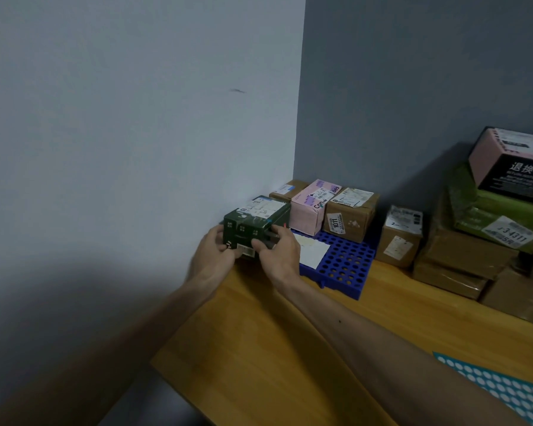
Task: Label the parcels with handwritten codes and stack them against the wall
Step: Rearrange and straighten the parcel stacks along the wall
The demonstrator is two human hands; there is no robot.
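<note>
While beside wall [136,118], green parcel [256,224] between fingers [260,245]

A dark green parcel [259,224] with a white label on top sits level just beside the pale wall [136,118], gripped at its near end by the left hand [211,253] and right hand [279,256]. Behind it a small brown parcel [288,189], a pink parcel [308,210] and a labelled brown carton [350,218] stand in a row.

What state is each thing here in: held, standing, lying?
Green box, held by both hands near the wall.
Left hand, grips the box's left side.
Right hand, grips its right side.
Pink parcel, closed, standing on the blue grid.
Brown parcel, closed, labelled, beside it.
White sheet, flat on the grid.
</note>
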